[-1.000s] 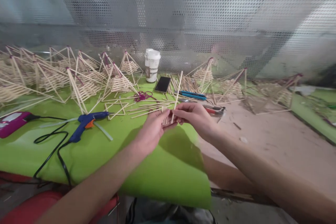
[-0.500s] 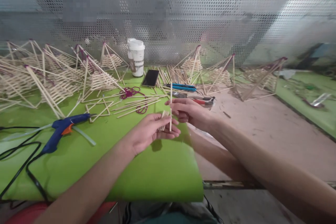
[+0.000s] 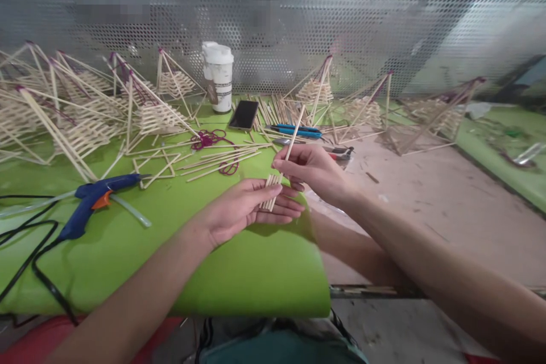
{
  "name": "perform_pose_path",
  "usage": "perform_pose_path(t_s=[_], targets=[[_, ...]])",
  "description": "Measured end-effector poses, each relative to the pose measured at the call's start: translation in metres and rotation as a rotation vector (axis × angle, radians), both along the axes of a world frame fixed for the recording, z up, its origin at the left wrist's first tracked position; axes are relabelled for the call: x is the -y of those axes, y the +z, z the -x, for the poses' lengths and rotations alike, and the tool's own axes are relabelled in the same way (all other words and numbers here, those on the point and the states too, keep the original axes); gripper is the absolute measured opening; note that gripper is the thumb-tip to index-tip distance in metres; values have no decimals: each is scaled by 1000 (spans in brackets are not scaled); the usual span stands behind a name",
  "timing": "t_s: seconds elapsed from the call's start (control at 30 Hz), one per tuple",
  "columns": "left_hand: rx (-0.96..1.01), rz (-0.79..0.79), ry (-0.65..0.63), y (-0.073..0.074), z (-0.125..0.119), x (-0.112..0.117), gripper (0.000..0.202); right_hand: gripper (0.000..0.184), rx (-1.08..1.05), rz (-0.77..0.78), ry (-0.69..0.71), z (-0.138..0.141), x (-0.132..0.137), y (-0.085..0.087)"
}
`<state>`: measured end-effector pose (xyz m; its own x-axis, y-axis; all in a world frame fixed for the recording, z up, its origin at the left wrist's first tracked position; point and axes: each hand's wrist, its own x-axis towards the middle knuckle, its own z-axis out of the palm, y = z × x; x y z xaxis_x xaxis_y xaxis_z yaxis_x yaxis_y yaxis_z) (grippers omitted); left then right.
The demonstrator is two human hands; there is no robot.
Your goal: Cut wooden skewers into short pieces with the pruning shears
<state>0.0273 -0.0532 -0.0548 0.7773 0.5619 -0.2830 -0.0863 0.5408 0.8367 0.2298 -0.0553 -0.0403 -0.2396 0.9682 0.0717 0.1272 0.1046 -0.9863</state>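
Blue plastic glue gun (image 3: 87, 200), orange-triggered: left of the left hand (image 3: 236, 206). Left hand: palm up, thumb clamping a row of short, pale wooden sticks (image 3: 268, 196). Long, pale wooden stick (image 3: 296, 133): tilted, pinched by the right hand (image 3: 313, 170), above the left.

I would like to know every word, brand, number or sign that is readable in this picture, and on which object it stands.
No text can be read anywhere.
White cup: dark printed bands and marks, too small and blurred to read.
Phone: dark screen, no text visible.
Blue glue gun: no lettering can be made out.
Long held stick: no lettering visible.
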Motion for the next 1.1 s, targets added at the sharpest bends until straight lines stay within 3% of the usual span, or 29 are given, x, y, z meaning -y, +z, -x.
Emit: perform_pose_path(t_s=[0.63, 0.87, 1.1], targets=[[-32, 2, -20, 0, 0, -1, 24, 30, -65, 15, 26, -1, -2, -2], [-16, -40, -57, -2, 2, -1, 23, 23, -62, 91, 208, -1, 1, -3], [-30, -15, -66, 0, 1, 0, 22, 25, -142, 122, 223, 3, -1, -9]])
